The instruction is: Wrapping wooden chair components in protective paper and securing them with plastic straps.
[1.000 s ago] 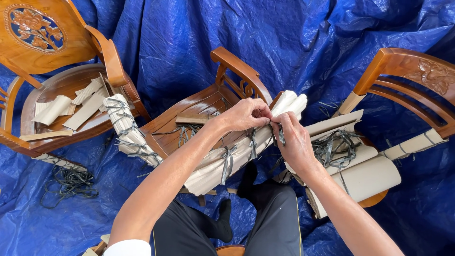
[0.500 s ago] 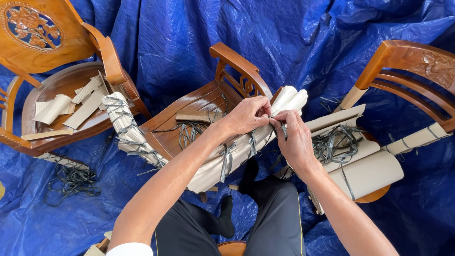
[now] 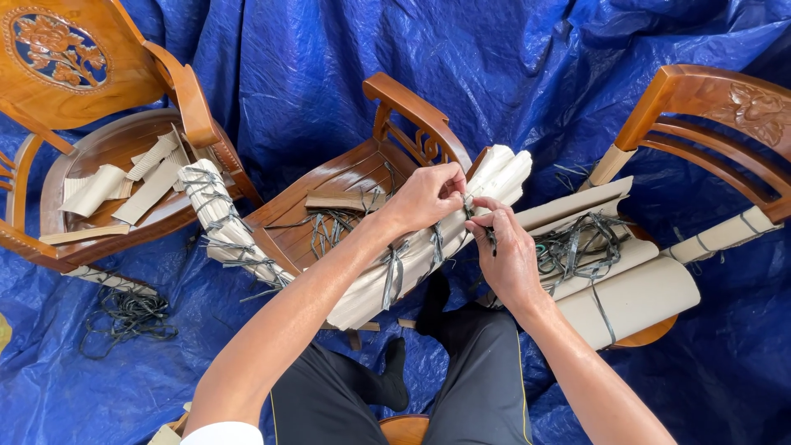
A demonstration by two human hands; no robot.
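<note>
Head view: we pinch a dark strap (image 3: 489, 233) with both hands over a cardboard-wrapped chair arm (image 3: 412, 259). Our left hand (image 3: 428, 198) closes its fingertips on the strap where it crosses the wrapping; our right hand (image 3: 504, 247) grips the same strap just beside it, the two hands touching. The wrapped arm belongs to the middle wooden chair (image 3: 346, 185), standing on blue tarpaulin (image 3: 511, 58)

Since 1 second ago, I see my left hand (image 3: 428, 198) has lifted slightly along the paper-wrapped chair arm (image 3: 412, 259), fingertips pinching higher. My right hand (image 3: 504, 255) has dropped a little, drawing the dark strap (image 3: 489, 235) downward, and the 2 hands now sit slightly further apart.
</note>
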